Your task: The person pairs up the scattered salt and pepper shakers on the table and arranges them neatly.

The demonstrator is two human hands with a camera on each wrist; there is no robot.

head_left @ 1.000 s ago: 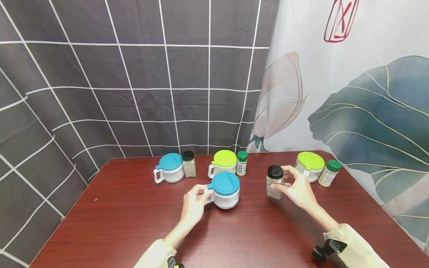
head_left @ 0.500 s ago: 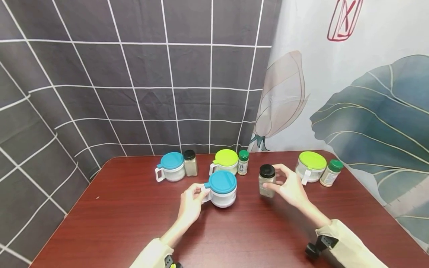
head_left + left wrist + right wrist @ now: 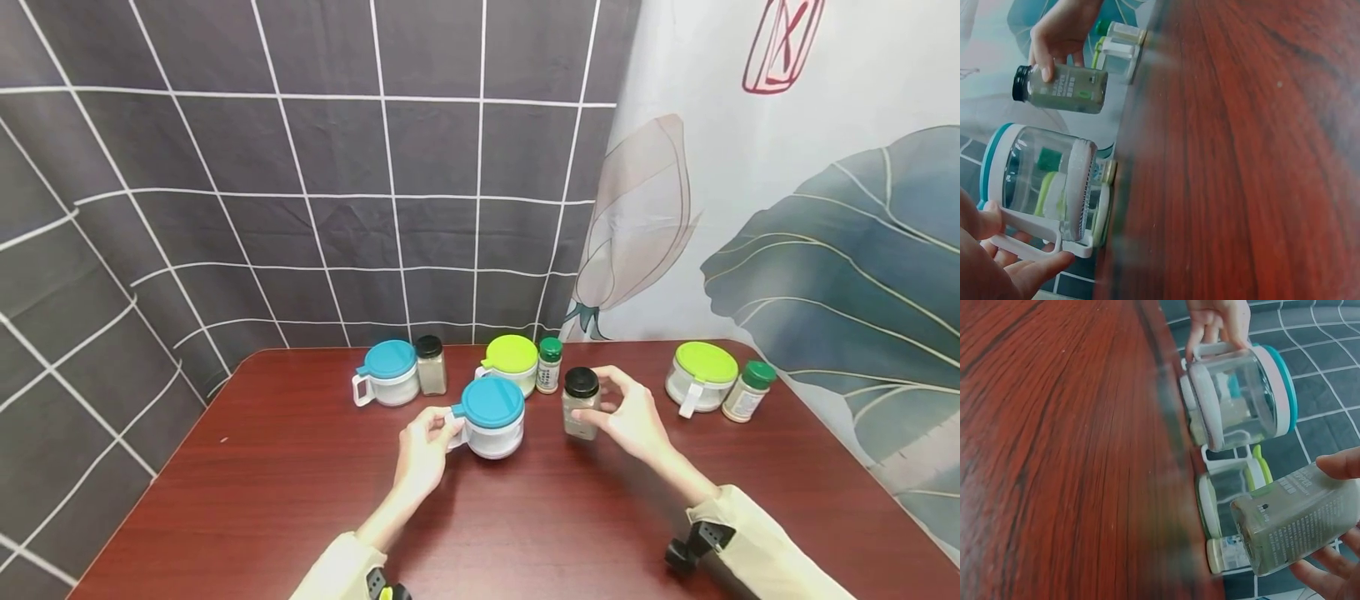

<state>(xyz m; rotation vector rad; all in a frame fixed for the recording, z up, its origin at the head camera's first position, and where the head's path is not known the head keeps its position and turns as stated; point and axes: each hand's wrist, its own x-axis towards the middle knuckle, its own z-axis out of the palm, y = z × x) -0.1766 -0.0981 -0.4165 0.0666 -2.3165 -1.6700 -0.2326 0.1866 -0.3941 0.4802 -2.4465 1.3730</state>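
My left hand [image 3: 420, 454] grips the white handle [image 3: 1029, 234] of a clear seasoning jar [image 3: 491, 408] with a blue lid. The jar is upright, raised over the table in front of a green-lidded jar [image 3: 512, 354]. To its right, my right hand [image 3: 633, 425] holds a black-capped pepper bottle [image 3: 581, 408] between thumb and fingers. Printed lettering shows on the bottle [image 3: 1297, 519] in the right wrist view, and its base is off the wood in the left wrist view. A short gap separates jar and bottle.
Along the back of the red-brown table [image 3: 300, 500] stand another blue-lidded jar [image 3: 390, 379] beside a black-capped bottle [image 3: 431, 367], and a green-capped shaker [image 3: 549, 367]. A second green-lidded jar [image 3: 702, 379] and green-capped shaker [image 3: 746, 393] are at right. A grey grid curtain [image 3: 300, 167] hangs behind.
My right hand has carried the pepper bottle left, away from the right-hand green-lidded jar and nearer the held blue-lidded jar. My left hand keeps its grip and has shifted slightly left in view.
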